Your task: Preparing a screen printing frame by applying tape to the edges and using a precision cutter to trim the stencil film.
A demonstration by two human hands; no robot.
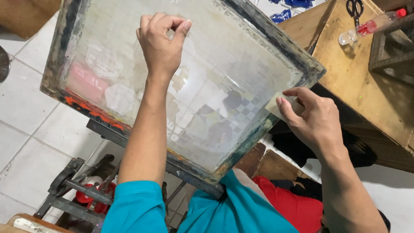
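Black-handled scissors (354, 9) and clear bottle (370, 26) (red cap) on wooden table (366, 90), white tiled floor (26, 116), metal stand (73, 190)

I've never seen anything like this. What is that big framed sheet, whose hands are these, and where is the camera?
There is one picture, taken by a camera worn on a person's head and looking down, so the arms reaching in from below are that person's own. The big thing is a screen-printing frame: a dark, ink-stained frame with fine see-through mesh stretched across it, through which faint shapes and a checkered pattern show. The left hand rests on the mesh with thumb and forefinger pinched together; whether anything is between them is too small to tell. The right hand presses a pale strip of tape onto the frame's right edge. To the right stands a wooden table with scissors and a clear bottle with red liquid. Below are white floor tiles and a metal stand.
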